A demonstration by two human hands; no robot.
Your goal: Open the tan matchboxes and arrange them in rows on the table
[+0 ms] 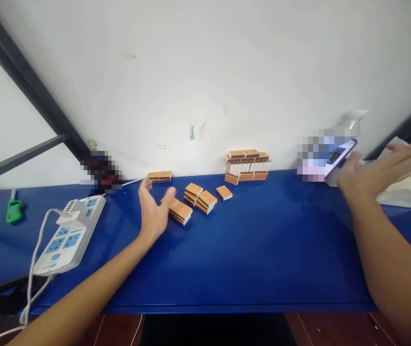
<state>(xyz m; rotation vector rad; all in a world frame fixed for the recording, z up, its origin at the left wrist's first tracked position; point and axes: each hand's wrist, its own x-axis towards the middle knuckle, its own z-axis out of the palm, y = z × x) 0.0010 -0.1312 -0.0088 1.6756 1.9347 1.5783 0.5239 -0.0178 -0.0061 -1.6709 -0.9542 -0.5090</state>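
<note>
My left hand (155, 211) is open, thumb and fingers apart, just left of two short stacks of orange matchboxes (181, 211); its thumb overlaps the rear stack in view, and I cannot tell whether it touches. Beyond these are two more small stacks of matchboxes (207, 199) and a single matchbox (224, 192) lying flat. Against the wall stands a built-up row of matchboxes (247, 166), with upright ones between flat layers. Far to the right, my right hand (374, 173) is raised and open with nothing in it, in front of a phone and a plastic bag.
A white power strip (79, 240) with a plugged-in charger and cable lies at left. Green-handled tools (14, 210) sit at the far left. A lit phone (340, 158) leans near a clear bottle (354, 122). More matchboxes (159, 176) lie along the wall.
</note>
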